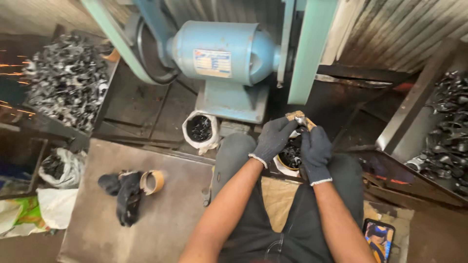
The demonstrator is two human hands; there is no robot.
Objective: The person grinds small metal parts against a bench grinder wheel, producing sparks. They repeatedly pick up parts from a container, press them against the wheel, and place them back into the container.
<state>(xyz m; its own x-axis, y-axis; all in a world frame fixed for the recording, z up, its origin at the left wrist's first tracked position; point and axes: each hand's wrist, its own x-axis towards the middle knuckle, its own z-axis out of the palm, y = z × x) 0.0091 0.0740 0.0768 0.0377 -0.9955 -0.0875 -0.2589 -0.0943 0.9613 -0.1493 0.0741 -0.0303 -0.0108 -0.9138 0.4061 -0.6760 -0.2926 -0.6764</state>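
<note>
Small metal part (pixel 301 118) sits pinched between both gloved hands, above the knees, in front of the blue grinder (pixel 224 53). Its long axis runs roughly left-right, tilted down toward the right. Left hand (pixel 274 138) grips the left end, fingers curled on it; right hand (pixel 316 151) closes on the right end from below. Both equally near, both touching. Directly under the hands: a pot (pixel 287 160) of dark parts. A second bag (pixel 200 129) of parts stands to the left, well apart.

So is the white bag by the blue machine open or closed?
Open. The white bag's top rim is rolled down, and dark metal pieces show inside it.
</note>
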